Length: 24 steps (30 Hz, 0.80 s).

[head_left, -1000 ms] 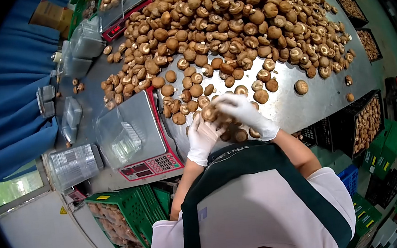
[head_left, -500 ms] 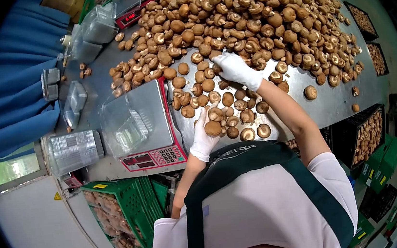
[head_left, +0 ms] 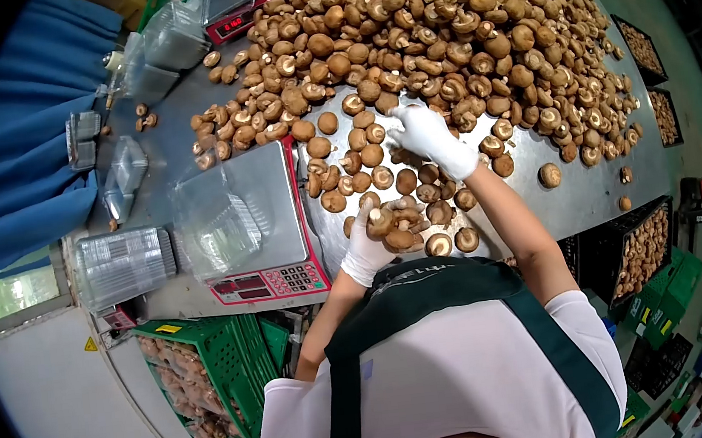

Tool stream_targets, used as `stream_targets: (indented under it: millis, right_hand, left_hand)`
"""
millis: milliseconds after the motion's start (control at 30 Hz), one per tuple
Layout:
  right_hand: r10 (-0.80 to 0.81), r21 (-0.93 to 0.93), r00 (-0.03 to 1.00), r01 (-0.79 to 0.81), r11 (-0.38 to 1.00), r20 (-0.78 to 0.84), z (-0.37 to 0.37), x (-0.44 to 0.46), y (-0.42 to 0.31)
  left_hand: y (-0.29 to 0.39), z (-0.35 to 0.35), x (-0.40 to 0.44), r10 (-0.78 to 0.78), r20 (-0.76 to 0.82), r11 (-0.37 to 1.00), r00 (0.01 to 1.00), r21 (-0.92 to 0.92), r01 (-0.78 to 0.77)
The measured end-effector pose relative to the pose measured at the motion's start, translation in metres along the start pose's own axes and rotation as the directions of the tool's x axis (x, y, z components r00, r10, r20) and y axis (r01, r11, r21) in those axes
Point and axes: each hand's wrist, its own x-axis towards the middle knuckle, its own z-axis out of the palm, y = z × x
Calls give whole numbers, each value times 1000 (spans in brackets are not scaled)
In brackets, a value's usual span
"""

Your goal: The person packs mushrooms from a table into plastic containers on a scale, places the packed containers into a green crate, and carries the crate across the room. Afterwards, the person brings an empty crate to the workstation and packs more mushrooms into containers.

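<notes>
My left hand (head_left: 365,250), in a white glove, is closed around several brown mushrooms (head_left: 399,239) low over the near edge of the metal table. One of them shows its pale stem by my thumb. My right hand (head_left: 435,139), also gloved in white, hovers palm down over loose mushrooms (head_left: 371,155) at the foot of the big heap. Its fingers point left, bent and a little apart, and I see no mushroom between them. What lies beneath its palm is hidden.
Left of my hands stands a red-edged scale (head_left: 238,205) with a clear plastic tray (head_left: 232,229) on it. Stacked clear trays (head_left: 126,264) sit at the table's left. A large mushroom heap (head_left: 451,29) covers the back. Crates of mushrooms (head_left: 647,248) stand at right.
My right hand has moved slightly right and down, away from a mushroom by its fingertips. My left hand has shifted a little down, and the mushrooms in it have turned.
</notes>
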Motion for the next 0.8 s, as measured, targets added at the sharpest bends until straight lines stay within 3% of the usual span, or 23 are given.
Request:
stream_targets:
  millis: [67,167,200,233,300,333,433,467,500,567,633,667,700,733,767,800]
  right_hand:
    - [-132,-302,986,94,949,-106,32,34,23]
    - [-108,-500,986,29,865,-128,55,62,20]
    - [-118,-514,978,12,858,-174,62,67,17]
    - [-122,-514,979,20,858,-165,65,67,20]
    - [-122,-340,975,54,939,-183,60,64,30]
    - [-31,-206,996,14,978,-82,40,53,20]
    - [106,162,994,-109,981,26,1,15,-2]
    - [81,429,995,-97,898,56,-5,1,-6]
    - [41,514,995,-80,854,86,-17,-14,-18]
    - [-60,561,988,-29,827,140,-21,-37,-27]
    - [-243,486,927,78,870,286,-27,-56,-35]
    - [-385,462,884,233,856,266,-17,-61,-33]
    - [-331,497,917,187,848,221,-10,-67,-35]
    - [-363,509,915,231,829,176,-7,-64,-32]
    - [-394,521,910,274,808,132,-5,-59,-29]
    - [-322,601,924,141,787,204,-11,-50,-29]
  left_hand:
    - [5,6,-2,16,35,994,999,-111,-12]
    - [10,19,-6,100,-35,977,994,-184,-105]
    - [11,16,-7,98,60,959,993,-273,-78]
    - [11,12,-7,104,56,956,993,-280,-84]
    - [13,4,-6,180,99,939,979,-313,-142]
    - [12,12,-10,396,147,745,906,526,-411]
    - [13,17,-10,384,30,828,923,432,-358]
    - [18,39,-14,241,-75,969,967,67,-237]
    - [17,32,-11,239,-74,970,968,64,-234]
    - [13,11,-3,302,87,860,949,406,-311]
    - [10,10,-3,300,126,842,945,430,-325]
    - [9,10,-4,301,164,822,939,455,-343]
    - [10,10,-5,303,202,799,931,479,-363]
    - [13,6,-4,250,98,813,963,519,-264]
    - [14,5,-4,254,100,810,962,521,-268]
    - [16,10,-6,282,115,666,953,691,-281]
